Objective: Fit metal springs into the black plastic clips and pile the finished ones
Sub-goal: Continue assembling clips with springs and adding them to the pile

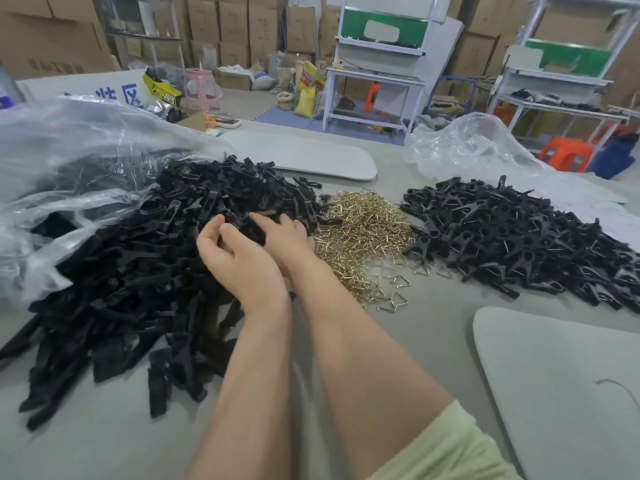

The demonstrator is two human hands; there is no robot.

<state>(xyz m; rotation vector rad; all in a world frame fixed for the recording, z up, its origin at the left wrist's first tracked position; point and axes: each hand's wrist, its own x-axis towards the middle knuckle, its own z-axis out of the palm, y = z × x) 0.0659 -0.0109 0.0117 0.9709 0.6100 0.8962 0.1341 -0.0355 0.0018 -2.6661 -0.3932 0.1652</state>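
Black plastic clips spilled from a plastic bag at left, where the left hand curled into the heap, its catch unclear, beside the right hand, fingers extended. Springs lay centre, finished clips right; a careless forearm sweep risked mixing the piles.

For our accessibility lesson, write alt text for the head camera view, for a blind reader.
The left hand and right hand reach into a pile of loose black plastic clips on a grey table. Right of it lie a heap of brass-coloured wire springs and a pile of finished clips.
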